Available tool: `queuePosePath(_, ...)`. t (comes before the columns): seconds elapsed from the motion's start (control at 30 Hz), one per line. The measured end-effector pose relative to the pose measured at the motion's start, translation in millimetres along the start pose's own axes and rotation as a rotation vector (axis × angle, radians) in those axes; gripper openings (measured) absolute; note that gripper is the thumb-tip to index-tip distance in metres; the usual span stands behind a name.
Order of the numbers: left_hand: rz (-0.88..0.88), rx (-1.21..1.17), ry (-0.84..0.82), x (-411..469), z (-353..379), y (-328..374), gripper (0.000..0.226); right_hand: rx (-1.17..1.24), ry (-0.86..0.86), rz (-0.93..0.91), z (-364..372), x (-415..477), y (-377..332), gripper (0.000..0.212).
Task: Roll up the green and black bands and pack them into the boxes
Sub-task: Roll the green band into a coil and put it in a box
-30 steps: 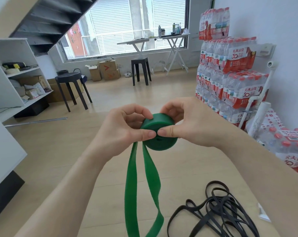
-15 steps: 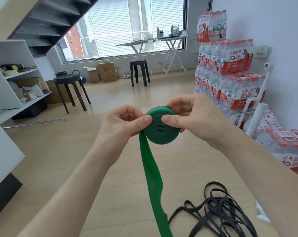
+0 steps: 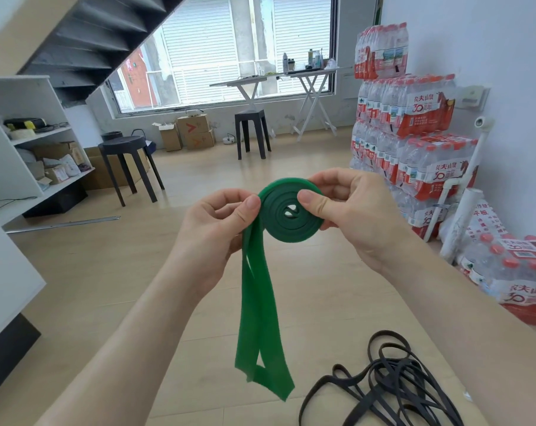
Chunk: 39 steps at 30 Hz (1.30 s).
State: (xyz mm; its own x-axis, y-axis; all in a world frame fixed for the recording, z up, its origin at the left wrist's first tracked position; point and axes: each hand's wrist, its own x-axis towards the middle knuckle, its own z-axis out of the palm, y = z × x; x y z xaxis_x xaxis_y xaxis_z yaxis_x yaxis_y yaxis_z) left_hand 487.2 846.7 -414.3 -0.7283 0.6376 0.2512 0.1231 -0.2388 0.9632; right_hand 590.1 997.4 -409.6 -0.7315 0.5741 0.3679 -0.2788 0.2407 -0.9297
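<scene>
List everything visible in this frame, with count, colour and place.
green band: one, green, held mid-air at centre, partly coiled, tail hanging down
black bands: tangled pile, count unclear, black, lower right on a light wood surface
stools: two, black, one left of centre, one below the window
folding tables: two, white, at the window
cardboard boxes: several, brown, under the window
shelf unit: one, white, far left
bottled-water packs: many, clear with red labels, stacked far right
left hand: one, pinches the band beside the coil
right hand: one, grips the coil
</scene>
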Motion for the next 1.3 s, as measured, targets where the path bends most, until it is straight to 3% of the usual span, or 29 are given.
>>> queuePosePath(0.27, 0.0, -0.058, 0.083, -1.8, 6.8, -4.8, 0.021, 0.082, 0.038, 0.04, 4.6, -2.6, 1.1, 0.013)
queuePosePath(0.4, 0.027, -0.072, 0.046, -3.5, 10.3, -5.0, 0.03, 0.174, 0.097, 0.065, 7.0, -3.6, 0.6, 0.01)
queuePosePath(0.57, 0.058, 0.016, 0.029, -9.5, 18.4, -1.3, 0.045, 0.379, 0.104, 0.233, 13.6, -8.2, 6.1, 0.027)
queuePosePath(0.7, 0.048, 0.121, -0.001, -8.8, 5.7, 7.8, 0.046, 0.049, -0.155, 0.293, -10.8, -3.1, -3.8, 0.036)
queuePosePath(0.77, 0.054, 0.216, -0.076, -9.9, 2.4, 11.6, 0.044, -0.184, -0.26, 0.247, -23.5, -1.1, -12.7, 0.044)
queuePosePath(0.87, 0.028, 0.342, -0.219, -10.8, 1.6, 12.7, 0.038, -0.345, -0.412, 0.145, -16.1, -6.8, -16.4, 0.037)
queuePosePath(0.97, 0.011, 0.362, -0.248, -10.4, 0.0, 11.8, 0.035, -0.315, -0.403, 0.086, -7.0, -9.2, -10.1, 0.03)
queuePosePath(1.3, 0.073, 0.289, -0.013, -6.1, -0.9, 7.7, 0.035, -0.106, -0.226, 0.008, -3.0, -7.6, -5.5, 0.032)
